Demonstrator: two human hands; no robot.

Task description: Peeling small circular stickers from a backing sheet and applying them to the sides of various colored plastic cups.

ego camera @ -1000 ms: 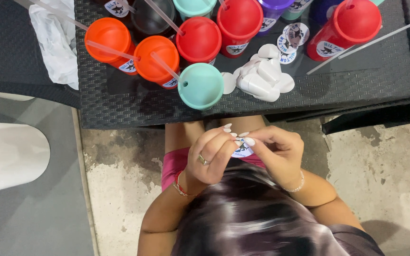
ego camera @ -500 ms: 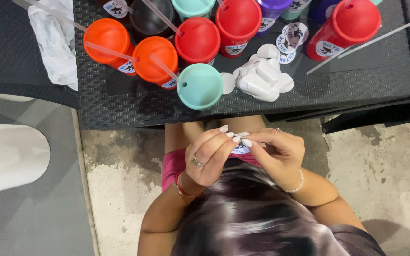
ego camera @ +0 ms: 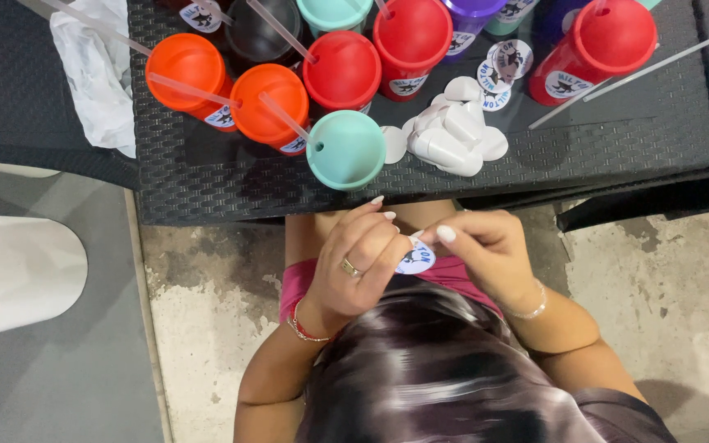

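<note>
Dark wicker table [ego camera: 633, 139] is crowded with lidded cups, most already stickered; the teal cup [ego camera: 346, 149] looks bare. Below its edge, a round sticker [ego camera: 417, 259] is pinched between left hand [ego camera: 360, 261] and right hand [ego camera: 486, 254], backing apparently half peeled.
</note>
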